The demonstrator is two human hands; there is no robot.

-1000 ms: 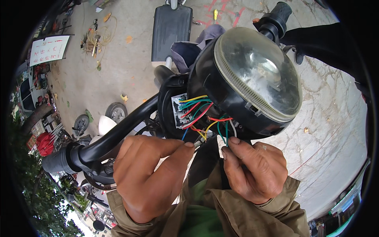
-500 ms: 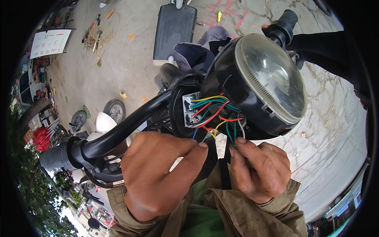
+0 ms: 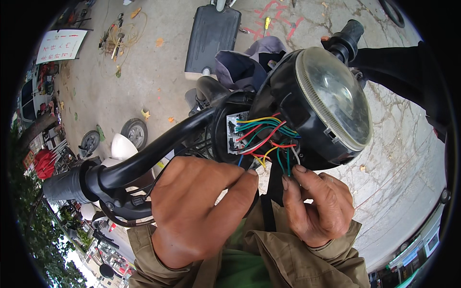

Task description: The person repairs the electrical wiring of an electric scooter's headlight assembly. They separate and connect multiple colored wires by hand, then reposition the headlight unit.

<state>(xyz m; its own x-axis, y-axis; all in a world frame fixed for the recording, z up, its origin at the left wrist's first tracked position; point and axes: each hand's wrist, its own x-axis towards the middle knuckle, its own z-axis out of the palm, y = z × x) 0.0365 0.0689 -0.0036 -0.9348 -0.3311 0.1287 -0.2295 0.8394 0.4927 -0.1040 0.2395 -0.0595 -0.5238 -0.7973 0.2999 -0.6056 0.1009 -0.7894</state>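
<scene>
A black round headlight [image 3: 331,98] with a clear lens is tipped sideways at the handlebar, its back towards me. Coloured wires [image 3: 266,126] run between a white connector block [image 3: 235,134] and the back of the headlight. My right hand [image 3: 321,204] pinches green wires [image 3: 288,161] between thumb and index finger. A white wire [image 3: 296,154] reaches down to the same fingertips. My left hand [image 3: 201,211] is closed in a pinch just below the connector block. A blue wire [image 3: 240,161] drops behind its fingers; what they hold is hidden.
The black handlebar [image 3: 153,144] slopes to a left grip [image 3: 69,186]; the other grip [image 3: 353,32] is beyond the headlight. Grey cloth [image 3: 240,69] lies behind it. A dark footboard [image 3: 213,38], a yellow-handled screwdriver [image 3: 267,23] and small wheels [image 3: 134,133] are farther off. A person's dark-clothed leg [image 3: 394,69] stands right.
The view has shifted slightly, and the headlight and wires sit a little farther right and lower. Both hands keep their pinches at the same places.
</scene>
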